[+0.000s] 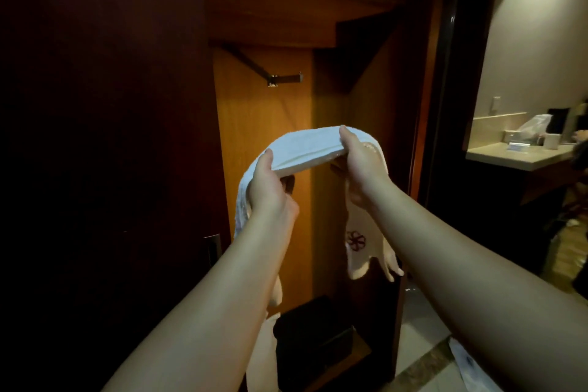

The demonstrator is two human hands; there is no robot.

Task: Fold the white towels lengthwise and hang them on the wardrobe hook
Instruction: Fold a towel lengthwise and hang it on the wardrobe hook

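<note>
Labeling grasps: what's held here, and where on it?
Both hands, left hand and right hand, grip the folded white towel along its middle span; both ends hang down.

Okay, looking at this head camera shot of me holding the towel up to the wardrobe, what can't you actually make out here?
- Head view: the towel's lower left end, hidden behind the left forearm.
- The left hand's and right hand's fingers under the towel, so each grip shows only partly.
- The dark object on the wardrobe floor, too dim to identify.
- Items on the counter, small and blurred.
</note>
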